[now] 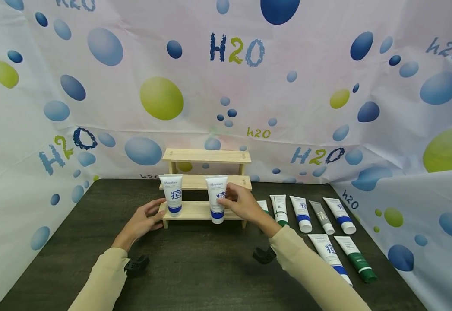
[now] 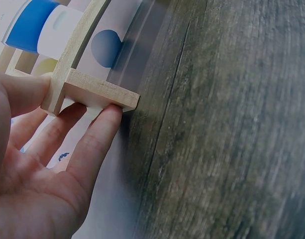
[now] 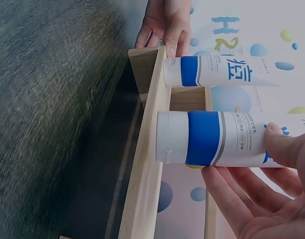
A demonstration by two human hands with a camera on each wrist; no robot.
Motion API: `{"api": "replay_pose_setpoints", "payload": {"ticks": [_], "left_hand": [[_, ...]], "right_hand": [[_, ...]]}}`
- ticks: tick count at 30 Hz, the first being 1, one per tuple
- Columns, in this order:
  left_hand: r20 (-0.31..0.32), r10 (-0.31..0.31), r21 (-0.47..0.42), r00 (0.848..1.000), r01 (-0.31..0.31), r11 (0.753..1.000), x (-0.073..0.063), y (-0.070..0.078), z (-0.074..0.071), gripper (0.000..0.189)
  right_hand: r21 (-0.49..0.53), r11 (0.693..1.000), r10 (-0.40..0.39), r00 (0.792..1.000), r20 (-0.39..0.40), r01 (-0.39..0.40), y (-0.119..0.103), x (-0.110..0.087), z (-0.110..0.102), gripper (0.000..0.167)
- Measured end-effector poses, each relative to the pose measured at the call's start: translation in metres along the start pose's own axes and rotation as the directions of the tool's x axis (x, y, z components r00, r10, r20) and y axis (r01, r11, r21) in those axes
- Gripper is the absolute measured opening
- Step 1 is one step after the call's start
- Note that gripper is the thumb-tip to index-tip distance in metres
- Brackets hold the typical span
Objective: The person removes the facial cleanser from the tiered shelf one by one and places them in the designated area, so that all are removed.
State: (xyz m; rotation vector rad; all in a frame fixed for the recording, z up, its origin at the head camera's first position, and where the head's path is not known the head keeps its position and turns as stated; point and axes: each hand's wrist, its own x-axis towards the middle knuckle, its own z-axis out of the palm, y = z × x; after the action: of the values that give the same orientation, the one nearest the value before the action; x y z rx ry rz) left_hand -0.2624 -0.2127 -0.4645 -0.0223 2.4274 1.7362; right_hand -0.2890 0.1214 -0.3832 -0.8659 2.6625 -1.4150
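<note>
A three-tier wooden display rack [image 1: 188, 211] stands on the dark table. On its lowest tier, at the left, a white squeeze tube with a blue band [image 1: 172, 190] stands upright on its cap. My right hand [image 1: 245, 204] holds a matching white tube [image 1: 216, 190] upright, cap down, at the right part of that tier. In the right wrist view the cap of this held tube [image 3: 207, 138] is at the board; whether it touches cannot be told. My left hand [image 2: 48, 184] grips the rack's left end, thumb at the board and fingertips against the side leg.
Several tubes lie on the table at the right, among them a white-and-blue tube [image 1: 330, 255], a green-and-white tube [image 1: 357, 260] and a grey tube [image 1: 321, 216]. A printed cloth [image 1: 194, 77] with coloured dots hangs behind the table and along its sides.
</note>
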Motion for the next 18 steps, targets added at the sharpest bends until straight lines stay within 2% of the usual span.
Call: {"api": "replay_pose_setpoints", "payload": {"ticks": [8, 12, 18], "left_hand": [[0.005, 0.015, -0.009, 1.000, -0.015, 1.000, 0.001, -0.002, 0.000, 0.059], [0.008, 0.023, -0.012, 1.000, -0.023, 1.000, 0.001, -0.002, 0.000, 0.059], [0.007, 0.027, -0.008, 1.000, -0.027, 1.000, 0.001, -0.003, 0.000, 0.059]], "right_hand": [[-0.010, 1.000, -0.029, 0.999, 0.026, 0.029, 0.001, -0.010, -0.013, 0.024], [-0.031, 1.000, 0.000, 0.999, 0.037, 0.001, 0.003, -0.016, -0.021, 0.025], [-0.004, 0.999, 0.033, 0.998, 0.055, -0.033, 0.005, -0.025, -0.034, 0.025]]}}
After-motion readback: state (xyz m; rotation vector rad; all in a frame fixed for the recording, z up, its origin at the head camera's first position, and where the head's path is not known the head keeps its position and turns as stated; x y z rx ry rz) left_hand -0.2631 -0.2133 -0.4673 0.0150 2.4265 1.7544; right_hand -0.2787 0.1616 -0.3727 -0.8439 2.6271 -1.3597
